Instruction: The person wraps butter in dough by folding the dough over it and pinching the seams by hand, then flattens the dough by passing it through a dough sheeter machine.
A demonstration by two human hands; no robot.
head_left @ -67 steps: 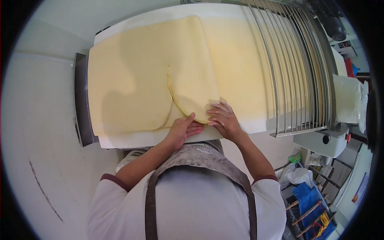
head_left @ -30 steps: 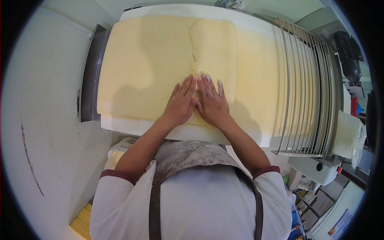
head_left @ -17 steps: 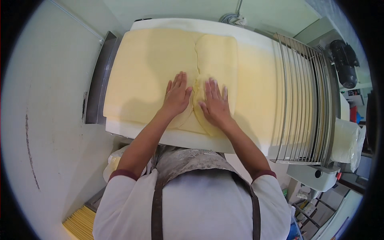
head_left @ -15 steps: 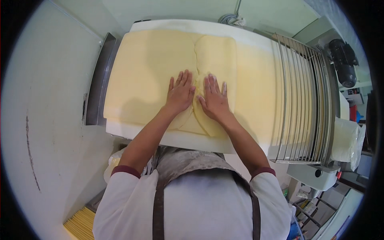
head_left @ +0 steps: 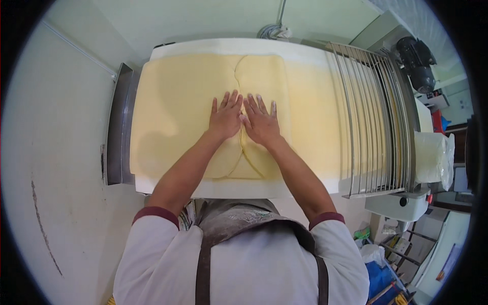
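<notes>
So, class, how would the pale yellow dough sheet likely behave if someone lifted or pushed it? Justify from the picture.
The dough sheet would probably flop when lifted, since it lies folded flat. Pushed, it likely yields softly: the seam looks uneven. Spread broadly over the white surface, it might sag if held by one edge.

Head-worn fisheye view, facing down, close overhead

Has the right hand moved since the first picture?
Yes: the right hand moved left, away from the metal grille, and farther from the table's near edge.
</notes>
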